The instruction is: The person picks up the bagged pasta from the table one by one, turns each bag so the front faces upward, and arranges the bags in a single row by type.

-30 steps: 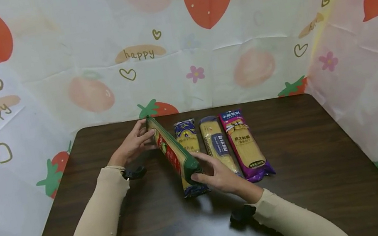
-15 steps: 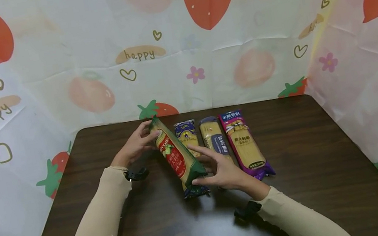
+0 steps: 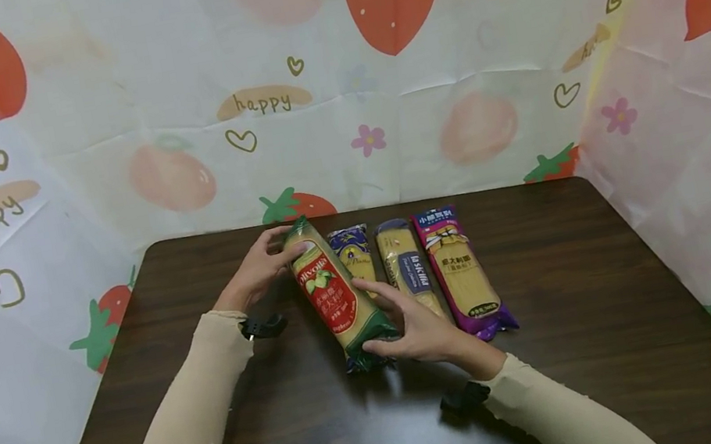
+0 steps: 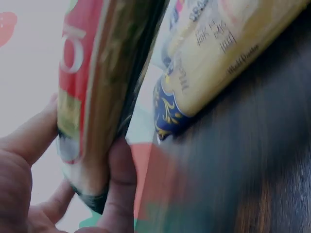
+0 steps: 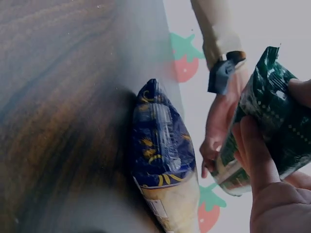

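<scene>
Both hands hold a green and gold spaghetti packet [image 3: 329, 296] with a red oval label, raised and slanting in the head view. My left hand [image 3: 257, 272] grips its far end, thumb on one side and fingers on the other, as the left wrist view also shows. At the near end, my right hand [image 3: 423, 331] pinches the dark green wrapper [image 5: 277, 116] between thumb and fingers. Partly hidden behind the held packet lies a blue and yellow pasta packet [image 3: 351, 246], whose blue end [image 5: 163, 141] shows close by in the right wrist view.
To the right lie a clear pasta packet with a blue label [image 3: 412, 269] and a purple pasta packet [image 3: 461, 271], side by side on the dark wooden table [image 3: 578, 310]. A strawberry-print sheet [image 3: 327, 140] stands behind the table's far edge.
The held spaghetti packet has rolled so its red label faces up toward the head camera, and has shifted slightly right. The left hand moved a little right with it; the other packets stay put.
</scene>
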{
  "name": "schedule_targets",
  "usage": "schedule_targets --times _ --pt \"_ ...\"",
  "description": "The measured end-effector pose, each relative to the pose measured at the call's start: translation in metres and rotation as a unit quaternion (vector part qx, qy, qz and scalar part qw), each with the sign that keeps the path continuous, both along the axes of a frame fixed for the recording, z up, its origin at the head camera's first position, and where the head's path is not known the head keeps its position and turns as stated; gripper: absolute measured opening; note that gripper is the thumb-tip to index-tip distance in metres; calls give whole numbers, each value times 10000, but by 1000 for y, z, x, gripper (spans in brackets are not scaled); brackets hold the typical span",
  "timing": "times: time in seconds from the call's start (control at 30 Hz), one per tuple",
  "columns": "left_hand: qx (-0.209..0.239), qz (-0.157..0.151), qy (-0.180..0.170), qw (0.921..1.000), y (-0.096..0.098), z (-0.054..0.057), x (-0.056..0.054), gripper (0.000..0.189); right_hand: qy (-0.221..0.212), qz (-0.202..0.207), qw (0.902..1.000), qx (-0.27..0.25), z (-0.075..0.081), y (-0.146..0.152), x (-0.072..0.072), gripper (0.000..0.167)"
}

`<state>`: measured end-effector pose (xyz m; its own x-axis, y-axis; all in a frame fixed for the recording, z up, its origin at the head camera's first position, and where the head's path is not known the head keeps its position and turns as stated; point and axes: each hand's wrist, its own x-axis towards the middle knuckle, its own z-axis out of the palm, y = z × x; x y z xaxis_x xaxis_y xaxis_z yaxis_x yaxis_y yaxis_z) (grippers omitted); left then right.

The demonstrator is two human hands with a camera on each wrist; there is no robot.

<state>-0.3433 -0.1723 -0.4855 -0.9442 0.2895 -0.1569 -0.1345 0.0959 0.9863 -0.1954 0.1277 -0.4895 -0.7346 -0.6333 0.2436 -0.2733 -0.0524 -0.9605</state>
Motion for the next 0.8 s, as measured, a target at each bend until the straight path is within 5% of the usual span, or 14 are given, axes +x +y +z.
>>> schedule_targets --times 0.23,0.57,0.8 --pt "523 283 -375 9975 3 4 1 79 -171 -389 9991 34 -1 -2 -1 93" --pt "662 -629 -638 9938 -9 11 7 80 -515 -380 9979 -18 -3 -4 2 100" --pt "474 -504 -486 9964 -9 8 12 80 -860 23 9961 195 -1 -7 3 103"
